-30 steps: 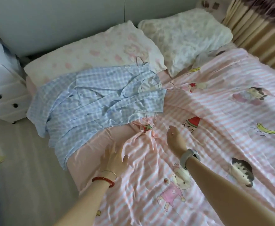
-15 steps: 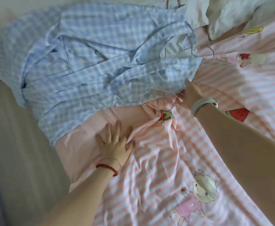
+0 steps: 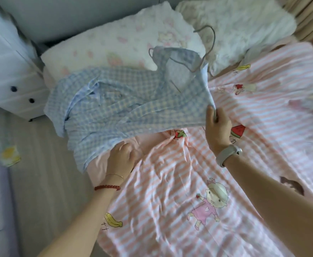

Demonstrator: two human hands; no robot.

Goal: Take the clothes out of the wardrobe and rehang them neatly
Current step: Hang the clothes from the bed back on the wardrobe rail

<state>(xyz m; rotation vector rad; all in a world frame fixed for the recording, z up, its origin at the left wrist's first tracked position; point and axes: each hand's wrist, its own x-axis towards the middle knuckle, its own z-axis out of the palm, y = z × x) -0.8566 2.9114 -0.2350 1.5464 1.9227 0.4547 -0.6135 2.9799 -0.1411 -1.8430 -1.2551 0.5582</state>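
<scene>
A blue-and-white checked shirt (image 3: 118, 101) lies crumpled across the bed's left side, still on a thin wire hanger (image 3: 208, 37) whose hook sticks up over the pillows. My right hand (image 3: 217, 127) pinches the shirt's right edge and lifts it off the bedding. My left hand (image 3: 121, 157) rests palm down at the shirt's lower hem, fingertips tucked under the cloth; I cannot tell whether it grips it. The wardrobe is out of view.
The bed carries a pink striped cartoon quilt (image 3: 198, 182) and two pale pillows (image 3: 115, 43) at the head. A white drawer unit (image 3: 9, 71) stands at the left by the bed. Grey floor (image 3: 40, 182) runs along the left, with a small yellow-printed item (image 3: 9, 154).
My right hand has taken hold of the shirt's right edge and raised it, lifting the hanger end. My left hand slid up from the pink sheet to the shirt's hem.
</scene>
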